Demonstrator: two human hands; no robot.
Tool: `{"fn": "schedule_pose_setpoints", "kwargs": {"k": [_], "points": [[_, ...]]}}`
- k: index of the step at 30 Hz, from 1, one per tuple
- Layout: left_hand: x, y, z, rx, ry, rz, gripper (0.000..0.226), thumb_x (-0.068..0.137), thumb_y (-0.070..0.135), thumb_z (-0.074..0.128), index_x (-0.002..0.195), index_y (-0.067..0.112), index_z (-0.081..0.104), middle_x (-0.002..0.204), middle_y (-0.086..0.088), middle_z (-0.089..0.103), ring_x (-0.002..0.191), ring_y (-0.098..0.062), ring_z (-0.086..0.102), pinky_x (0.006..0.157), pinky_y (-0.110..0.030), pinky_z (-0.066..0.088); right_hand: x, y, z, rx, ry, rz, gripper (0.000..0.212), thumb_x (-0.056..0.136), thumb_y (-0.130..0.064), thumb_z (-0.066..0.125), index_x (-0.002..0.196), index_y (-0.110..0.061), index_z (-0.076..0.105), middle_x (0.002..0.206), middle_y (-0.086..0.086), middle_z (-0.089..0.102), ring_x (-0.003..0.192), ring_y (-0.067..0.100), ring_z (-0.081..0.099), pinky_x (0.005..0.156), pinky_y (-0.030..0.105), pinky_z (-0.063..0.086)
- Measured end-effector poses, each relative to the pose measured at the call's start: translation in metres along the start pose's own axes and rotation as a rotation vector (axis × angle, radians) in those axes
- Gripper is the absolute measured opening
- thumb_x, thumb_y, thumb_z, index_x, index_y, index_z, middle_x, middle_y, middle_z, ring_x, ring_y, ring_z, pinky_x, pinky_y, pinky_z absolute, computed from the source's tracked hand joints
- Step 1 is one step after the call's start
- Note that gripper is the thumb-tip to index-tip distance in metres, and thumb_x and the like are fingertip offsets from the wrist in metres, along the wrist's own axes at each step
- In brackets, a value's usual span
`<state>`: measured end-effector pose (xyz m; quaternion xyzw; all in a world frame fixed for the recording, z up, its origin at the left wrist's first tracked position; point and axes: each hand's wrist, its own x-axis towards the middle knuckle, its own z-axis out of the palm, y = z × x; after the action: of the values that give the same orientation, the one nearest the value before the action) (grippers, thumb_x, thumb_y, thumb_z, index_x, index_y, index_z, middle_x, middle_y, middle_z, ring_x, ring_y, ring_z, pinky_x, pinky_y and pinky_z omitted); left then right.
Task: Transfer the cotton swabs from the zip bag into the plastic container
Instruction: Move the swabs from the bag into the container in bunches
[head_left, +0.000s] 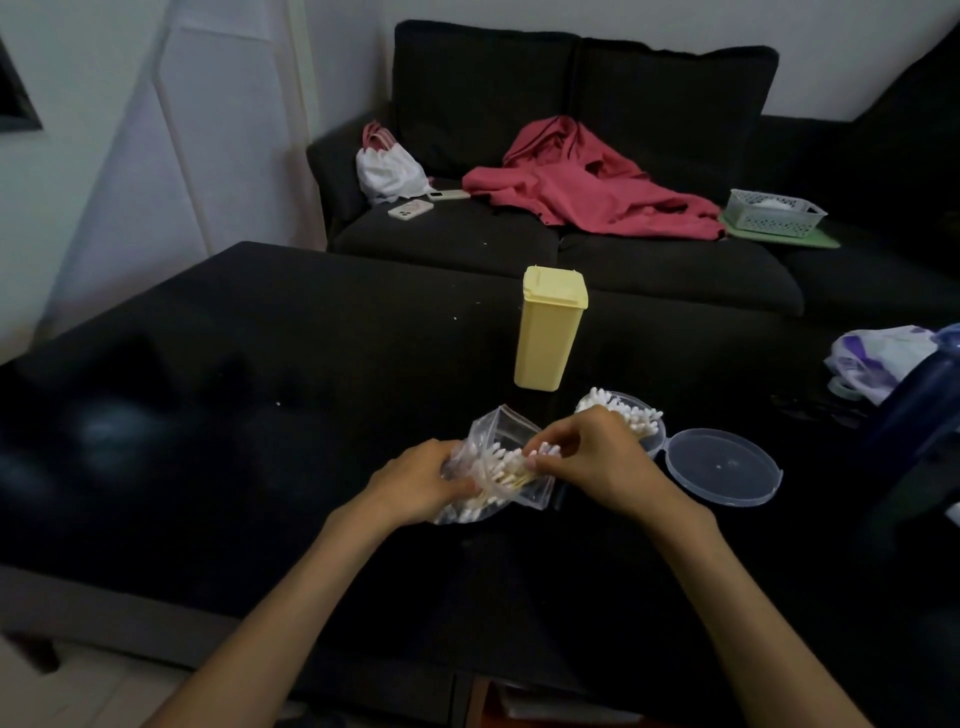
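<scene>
Both forearms reach in from the near edge over the dark table (260, 364). Left hand (423, 486) grips the zip bag (488, 452) from the left, likely to steady it and keep its mouth facing right. Right hand (587, 454) has fingers curled in the bag's opening, pinching a bunch of cotton swabs (511, 470), apparently to draw them out. Just beyond, touching distance to the right, the plastic container (631, 413) already holds swabs; its hinged lid (722, 465) lies open, so the drop is short. Farther off stands a yellow box (550, 330), then the sofa (571, 249).
</scene>
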<state>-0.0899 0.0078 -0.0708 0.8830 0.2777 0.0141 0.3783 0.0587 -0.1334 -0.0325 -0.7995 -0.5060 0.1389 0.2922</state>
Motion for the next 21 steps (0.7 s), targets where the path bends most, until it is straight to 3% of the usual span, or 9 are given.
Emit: {"fn": "schedule_pose_setpoints", "kwargs": {"k": [3, 5, 8, 11, 14, 17, 21], "points": [[0.001, -0.002, 0.0, -0.064, -0.037, -0.019, 0.02, 0.085, 0.031, 0.065, 0.092, 0.047, 0.056, 0.104, 0.01, 0.065, 0.1, -0.012, 0.063, 0.094, -0.044, 0.049, -0.001, 0.003, -0.004, 0.021, 0.026, 0.013, 0.007, 0.08, -0.021, 0.074, 0.085, -0.023, 0.076, 0.076, -0.003, 0.073, 0.07, 0.006, 0.065, 0.071, 0.029, 0.056], [0.001, -0.001, 0.0, -0.051, -0.042, -0.022, 0.025, 0.083, 0.034, 0.067, 0.107, 0.037, 0.058, 0.108, 0.006, 0.058, 0.105, -0.016, 0.059, 0.096, -0.043, 0.048, 0.0, 0.005, -0.006, 0.059, 0.014, 0.047, 0.005, 0.079, -0.021, 0.074, 0.083, -0.023, 0.076, 0.075, -0.002, 0.073, 0.071, 0.006, 0.067, 0.073, 0.03, 0.057], [-0.002, 0.007, -0.001, 0.065, 0.021, 0.011, 0.069, 0.075, 0.034, 0.076, 0.135, 0.026, 0.044, 0.12, 0.001, 0.043, 0.121, -0.019, 0.043, 0.103, -0.037, 0.042, 0.001, 0.005, -0.002, 0.11, -0.02, 0.109, 0.004, 0.078, -0.019, 0.075, 0.081, -0.021, 0.076, 0.073, 0.001, 0.074, 0.071, 0.01, 0.07, 0.077, 0.035, 0.058], [-0.004, 0.011, -0.001, -0.039, 0.042, 0.038, 0.093, 0.063, 0.026, 0.085, 0.141, 0.028, 0.034, 0.134, 0.004, 0.04, 0.125, -0.016, 0.041, 0.105, -0.04, 0.041, 0.004, -0.001, 0.003, 0.119, -0.042, 0.129, 0.004, 0.079, -0.016, 0.074, 0.082, -0.017, 0.076, 0.075, 0.002, 0.074, 0.071, 0.008, 0.07, 0.076, 0.03, 0.058], [-0.002, 0.009, 0.003, -0.065, 0.035, 0.073, 0.075, 0.061, 0.028, 0.085, 0.124, 0.034, 0.045, 0.118, 0.01, 0.054, 0.106, -0.009, 0.056, 0.091, -0.038, 0.051, 0.007, -0.007, 0.004, 0.109, -0.066, 0.099, 0.006, 0.079, -0.017, 0.074, 0.084, -0.017, 0.076, 0.078, 0.0, 0.073, 0.073, 0.005, 0.068, 0.069, 0.021, 0.056], [-0.001, 0.007, 0.004, -0.077, 0.052, 0.081, 0.064, 0.065, 0.035, 0.082, 0.119, 0.036, 0.047, 0.111, 0.013, 0.059, 0.101, -0.007, 0.06, 0.09, -0.037, 0.052, 0.006, -0.007, -0.003, 0.075, -0.096, 0.012, 0.008, 0.078, -0.017, 0.074, 0.086, -0.019, 0.075, 0.077, -0.005, 0.072, 0.067, -0.002, 0.065, 0.062, 0.015, 0.049], [0.005, 0.005, 0.003, -0.186, 0.014, 0.049, 0.061, 0.068, 0.028, 0.082, 0.118, 0.031, 0.046, 0.116, 0.006, 0.06, 0.107, -0.012, 0.06, 0.096, -0.043, 0.049, 0.003, -0.001, -0.016, 0.085, -0.101, -0.083, 0.009, 0.078, -0.018, 0.075, 0.087, -0.021, 0.075, 0.08, -0.004, 0.073, 0.073, 0.006, 0.068, 0.071, 0.026, 0.057]]}}
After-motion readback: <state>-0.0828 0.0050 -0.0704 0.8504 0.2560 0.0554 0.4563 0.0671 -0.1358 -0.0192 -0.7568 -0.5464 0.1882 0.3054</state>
